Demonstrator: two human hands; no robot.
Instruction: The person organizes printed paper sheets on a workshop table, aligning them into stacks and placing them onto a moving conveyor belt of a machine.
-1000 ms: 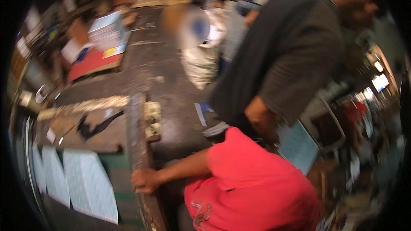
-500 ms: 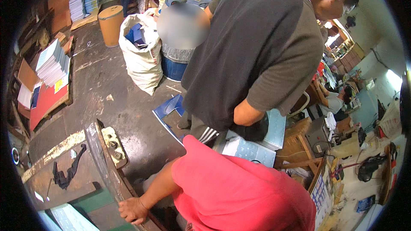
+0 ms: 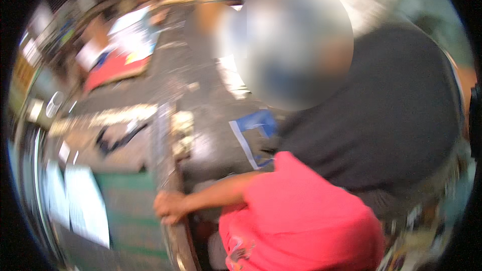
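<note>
A long, worn, dark-brown wooden-looking rail lies directly under the right hand, whose fingers are closed over it; its long axis runs away up the view. The left hand is out of sight. Left of the grip, pale-blue paper sheets rest on a green-striped surface; rightward, a person in a dark shirt bends.

Right hand blurred, finger detail lost. Red shirt cut by lower edge. Paper sheets smeared.
</note>
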